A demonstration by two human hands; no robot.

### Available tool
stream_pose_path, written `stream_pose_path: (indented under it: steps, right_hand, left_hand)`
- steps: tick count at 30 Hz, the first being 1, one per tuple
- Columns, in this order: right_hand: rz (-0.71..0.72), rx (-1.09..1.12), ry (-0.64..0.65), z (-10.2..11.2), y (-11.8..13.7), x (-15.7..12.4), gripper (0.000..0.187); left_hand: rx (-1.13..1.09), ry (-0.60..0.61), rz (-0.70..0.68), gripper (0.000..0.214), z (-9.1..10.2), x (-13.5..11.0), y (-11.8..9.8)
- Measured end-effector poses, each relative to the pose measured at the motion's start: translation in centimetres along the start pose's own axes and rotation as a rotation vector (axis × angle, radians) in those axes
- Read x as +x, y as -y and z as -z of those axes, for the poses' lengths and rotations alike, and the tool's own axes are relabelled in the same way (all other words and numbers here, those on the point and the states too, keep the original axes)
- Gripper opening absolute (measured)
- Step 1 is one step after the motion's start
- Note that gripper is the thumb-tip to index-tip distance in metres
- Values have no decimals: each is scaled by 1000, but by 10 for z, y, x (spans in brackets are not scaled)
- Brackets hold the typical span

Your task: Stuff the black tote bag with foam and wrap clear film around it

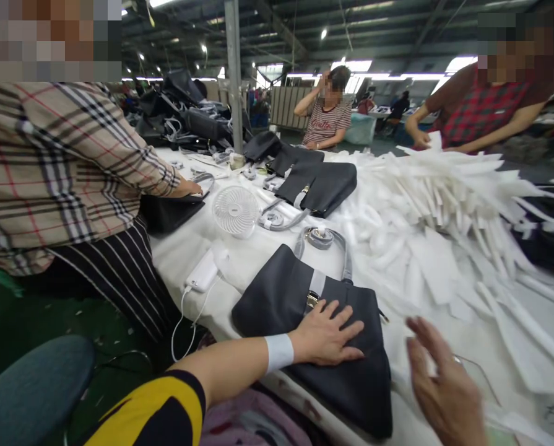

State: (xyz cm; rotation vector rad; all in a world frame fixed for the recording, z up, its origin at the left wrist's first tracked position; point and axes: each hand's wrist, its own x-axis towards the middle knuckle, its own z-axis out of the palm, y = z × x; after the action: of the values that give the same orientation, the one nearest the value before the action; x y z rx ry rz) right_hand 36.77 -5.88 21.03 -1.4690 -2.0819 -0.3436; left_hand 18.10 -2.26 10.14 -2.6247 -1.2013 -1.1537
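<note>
A black leather handbag (286, 297) with a grey handle and a gold clasp lies flat on the white table (239, 260) in front of me. My left hand (327, 337) rests palm down on the bag, fingers spread, with a white band on the wrist. To the right of the bag my right hand (439, 381) hovers open above the table, fingers apart and slightly blurred, holding nothing. A ring shows on one finger.
A big heap of white foam strips (448, 204) covers the table's right side. A small white fan (236, 212), a white power bank (202, 272) with cable and more black bags (320, 186) lie further back. A person in a plaid shirt (58, 167) stands at left; others work behind.
</note>
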Motion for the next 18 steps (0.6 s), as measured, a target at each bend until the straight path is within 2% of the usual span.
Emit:
stream_pose_path:
  steps: [4, 6, 9, 12, 13, 14, 17, 18]
  right_hand:
    - [179, -29, 177, -56, 10, -5, 55]
    - [218, -88, 214, -75, 8, -10, 57]
    - [232, -166, 237, -84, 3, -17, 57]
    - [250, -213, 238, -81, 2, -21, 56]
    - [255, -232, 237, -80, 3, -22, 56]
    - [258, -253, 240, -79, 5, -23, 55]
    - [254, -315, 251, -77, 11, -25, 53]
    - [251, -329, 257, -76, 13, -25, 52]
  left_hand:
    - [4, 20, -40, 62, -2, -1, 3]
    - [9, 55, -75, 58, -4, 1, 4]
    - [-15, 106, -158, 53, 2, 3, 10]
    - [-41, 73, -258, 42, 24, -6, 28]
    - [-36, 29, -227, 40, 33, -13, 38]
    - [-21, -31, -134, 40, 41, -23, 50]
    - [45, -205, 352, 49, 55, -61, 91]
    - [48, -204, 477, 55, 54, -73, 104]
